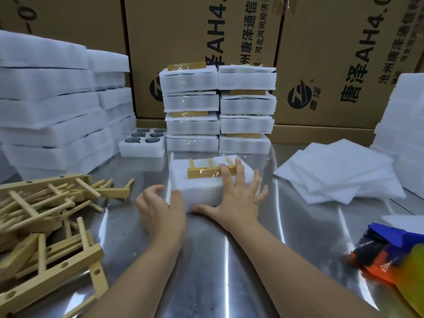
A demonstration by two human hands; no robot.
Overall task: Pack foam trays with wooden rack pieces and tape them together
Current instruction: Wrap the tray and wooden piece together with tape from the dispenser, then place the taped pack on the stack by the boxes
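The foam pack [202, 193] is lying in the middle of the surface [206, 249], with a wooden rack piece [206, 172] taped on top. Your right hand [238, 193] is pressing on it with fingers spread straight. Your left hand [160, 210] is gripping its near left corner with curled fingers. Finished packs [218, 111] are standing stacked behind. Many loose rack pieces [46, 214] are waiting at left, so I judge much work is left.
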